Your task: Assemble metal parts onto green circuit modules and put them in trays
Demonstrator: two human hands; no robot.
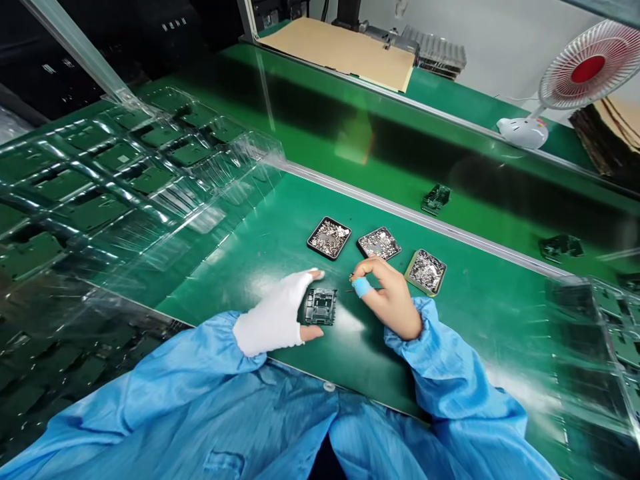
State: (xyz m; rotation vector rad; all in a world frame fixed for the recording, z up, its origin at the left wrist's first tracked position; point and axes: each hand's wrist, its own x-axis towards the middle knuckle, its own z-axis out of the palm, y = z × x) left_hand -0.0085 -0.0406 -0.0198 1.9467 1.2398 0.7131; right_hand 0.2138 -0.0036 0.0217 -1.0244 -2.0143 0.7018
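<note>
A black moulded plastic part [321, 307] with slots and ribs sits low over the green tabletop. My left hand [275, 312], in a white glove with bare fingertips, curls round its left side, the thumb along the near edge and a finger past the far edge. To the right, my right hand [387, 293] is bare apart from a blue finger cover. Its thumb and index finger are pinched on a tiny metal piece [352, 277], too small to make out fully. Beyond the hands lie a left tray [314, 245], a middle tray [365, 251] and a right tray [436, 288], all of small shiny metal pieces.
Clear plastic blister trays [187, 220] with dark parts are stacked at left; another blister tray [583, 347] stands at right. A metal rail [360, 195] borders a green belt [400, 177], which carries a few black parts [436, 199]. A fan [587, 70] stands beyond.
</note>
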